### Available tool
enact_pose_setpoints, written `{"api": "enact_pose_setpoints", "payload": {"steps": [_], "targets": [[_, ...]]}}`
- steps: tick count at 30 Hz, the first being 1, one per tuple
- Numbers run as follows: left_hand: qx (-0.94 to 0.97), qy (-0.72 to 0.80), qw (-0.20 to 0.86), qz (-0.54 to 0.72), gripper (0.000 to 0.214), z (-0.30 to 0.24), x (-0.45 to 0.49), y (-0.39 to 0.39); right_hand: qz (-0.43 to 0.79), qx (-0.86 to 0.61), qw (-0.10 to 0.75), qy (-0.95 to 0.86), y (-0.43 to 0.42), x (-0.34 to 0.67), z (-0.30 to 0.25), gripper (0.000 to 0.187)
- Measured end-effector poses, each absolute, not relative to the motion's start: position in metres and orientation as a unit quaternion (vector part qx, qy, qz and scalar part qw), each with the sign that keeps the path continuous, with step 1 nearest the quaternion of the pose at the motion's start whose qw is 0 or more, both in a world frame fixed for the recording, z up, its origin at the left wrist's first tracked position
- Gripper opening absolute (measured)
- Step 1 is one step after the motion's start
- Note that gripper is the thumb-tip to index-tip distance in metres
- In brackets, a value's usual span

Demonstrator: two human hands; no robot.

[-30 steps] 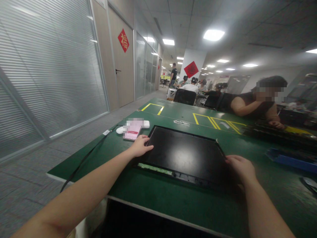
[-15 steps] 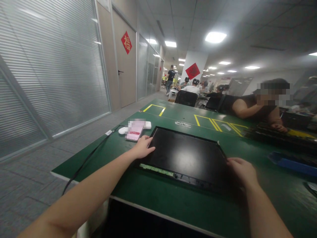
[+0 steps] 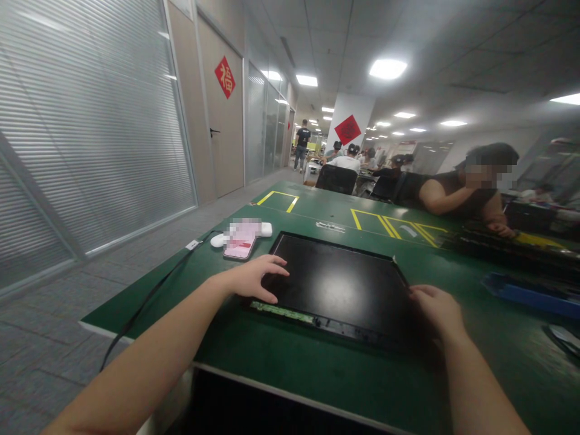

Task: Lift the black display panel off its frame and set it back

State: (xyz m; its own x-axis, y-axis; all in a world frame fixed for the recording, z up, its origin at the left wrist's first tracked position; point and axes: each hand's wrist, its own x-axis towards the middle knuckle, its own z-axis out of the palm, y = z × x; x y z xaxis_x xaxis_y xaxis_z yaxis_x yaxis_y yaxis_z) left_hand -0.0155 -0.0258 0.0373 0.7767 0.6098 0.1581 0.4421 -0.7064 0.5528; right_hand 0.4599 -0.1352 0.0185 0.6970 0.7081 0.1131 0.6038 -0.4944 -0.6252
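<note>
A flat black panel (image 3: pixel 338 284) lies in the middle of the green table (image 3: pixel 290 356). The left hand (image 3: pixel 251 278) rests on the panel's left edge with fingers spread – touching, not gripping. The right hand (image 3: pixel 437 309) sits at the right edge, fingers curled on the rim. Just past the left hand lies a pink phone (image 3: pixel 241 238) – a co-worker (image 3: pixel 457 190) leans on the table far off.

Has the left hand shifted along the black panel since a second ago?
Yes. The left hand has slid toward the near left corner of the black panel, closer to the green circuit strip and farther from the pink phone.
</note>
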Motion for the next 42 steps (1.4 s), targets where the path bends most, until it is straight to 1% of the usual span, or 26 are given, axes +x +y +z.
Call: {"api": "enact_pose_setpoints", "payload": {"steps": [10, 14, 24, 26, 29, 31, 35, 42], "targets": [[0.922, 0.244, 0.25, 0.165, 0.058, 0.042, -0.01, -0.031, 0.099, -0.861, 0.333, -0.372, -0.135, 0.46, 0.018, 0.025], [0.921, 0.236, 0.259, 0.173, 0.059, 0.04, -0.009, -0.032, 0.099, -0.856, 0.35, -0.366, -0.134, 0.463, 0.015, 0.025], [0.91, 0.254, 0.275, 0.177, 0.059, 0.038, -0.009, -0.031, 0.096, -0.86, 0.345, -0.364, -0.133, 0.466, 0.012, 0.024], [0.902, 0.286, 0.265, 0.184, 0.057, 0.034, -0.009, -0.028, 0.108, -0.862, 0.343, -0.357, -0.132, 0.468, 0.01, 0.026], [0.889, 0.337, 0.228, 0.208, 0.044, 0.024, -0.008, -0.02, 0.121, -0.86, 0.343, -0.357, -0.132, 0.471, 0.008, 0.028], [0.883, 0.368, 0.196, 0.217, 0.039, 0.018, -0.007, -0.015, 0.119, -0.86, 0.341, -0.359, -0.132, 0.471, 0.008, 0.028], [0.876, 0.396, 0.165, 0.22, 0.039, 0.009, -0.006, -0.007, 0.109, -0.864, 0.331, -0.363, -0.135, 0.463, 0.016, 0.027], [0.869, 0.419, 0.127, 0.229, 0.046, 0.008, -0.001, -0.007, 0.095, -0.87, 0.319, -0.364, -0.137, 0.458, 0.022, 0.026]]}}
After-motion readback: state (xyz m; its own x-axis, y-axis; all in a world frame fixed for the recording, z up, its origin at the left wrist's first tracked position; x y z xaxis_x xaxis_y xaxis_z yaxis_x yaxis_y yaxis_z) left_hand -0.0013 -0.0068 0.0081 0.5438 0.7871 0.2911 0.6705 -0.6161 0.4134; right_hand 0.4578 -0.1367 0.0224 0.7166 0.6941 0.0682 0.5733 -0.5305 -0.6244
